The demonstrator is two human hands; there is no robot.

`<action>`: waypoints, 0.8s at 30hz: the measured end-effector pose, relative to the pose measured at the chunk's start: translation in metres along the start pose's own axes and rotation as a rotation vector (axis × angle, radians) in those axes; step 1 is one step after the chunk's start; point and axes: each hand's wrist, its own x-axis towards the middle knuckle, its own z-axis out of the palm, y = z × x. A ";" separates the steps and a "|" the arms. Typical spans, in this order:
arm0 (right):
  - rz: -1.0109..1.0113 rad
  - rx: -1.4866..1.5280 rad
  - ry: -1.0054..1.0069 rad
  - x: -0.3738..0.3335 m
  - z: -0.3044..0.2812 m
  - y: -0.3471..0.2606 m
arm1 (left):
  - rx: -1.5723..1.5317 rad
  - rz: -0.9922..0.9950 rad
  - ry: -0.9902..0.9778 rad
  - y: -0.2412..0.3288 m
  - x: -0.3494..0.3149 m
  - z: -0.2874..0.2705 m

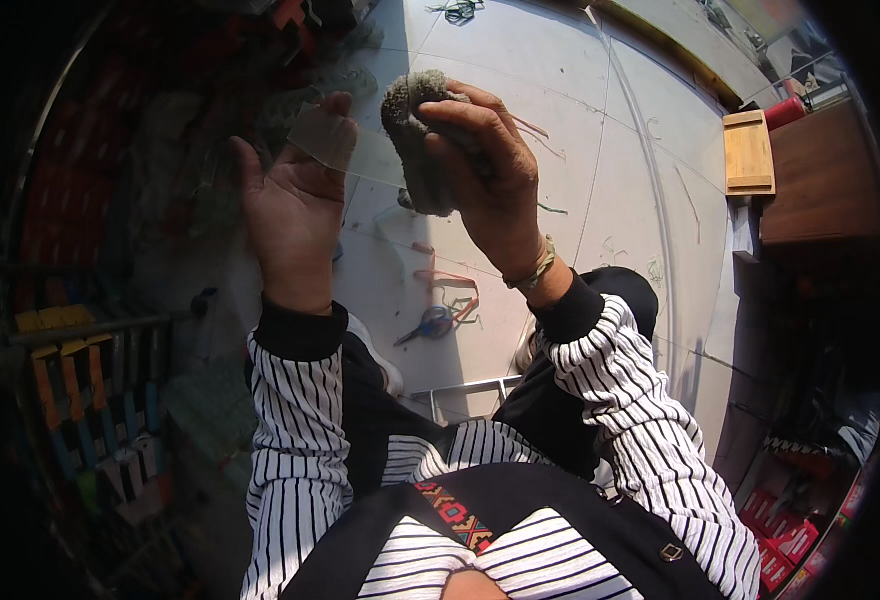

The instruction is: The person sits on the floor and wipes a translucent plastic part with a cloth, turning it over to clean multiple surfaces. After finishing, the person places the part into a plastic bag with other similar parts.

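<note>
A clear sheet of glass (368, 160) rests across the fingers of my left hand (300, 215), which is palm up with its thumb standing out to the side. The sheet's far left edge fades into the dark background. My right hand (490, 160) is closed around a bunched grey cloth (422, 150). That cloth lies against the right part of the glass; whether it presses on it I cannot tell. On the floor below the hands is a pair of scissors with blue handles (437, 320), beside red strips (452, 278).
A rack of tools with orange and blue handles (90, 380) stands at the left. At the right are a small wooden stool (749, 155), a red cylinder (785, 112) and a brown panel (820, 180). Red packages (780, 525) lie lower right. Scraps dot the tiled floor (560, 180).
</note>
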 end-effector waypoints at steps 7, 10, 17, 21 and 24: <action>0.198 0.213 0.135 0.002 0.025 0.004 | 0.380 0.119 0.139 -0.050 0.000 -0.005; 0.365 0.353 0.163 0.003 0.022 0.001 | 1.189 0.214 0.046 -0.064 -0.008 0.002; -0.155 -0.396 -0.038 -0.009 0.030 -0.002 | 0.421 0.048 0.120 -0.059 0.001 0.011; -0.138 -0.479 -0.279 -0.023 0.030 -0.004 | 0.537 0.067 0.127 -0.030 0.011 -0.001; -0.176 -0.440 -0.384 -0.033 0.029 -0.008 | 0.533 -0.016 0.191 -0.016 0.011 -0.007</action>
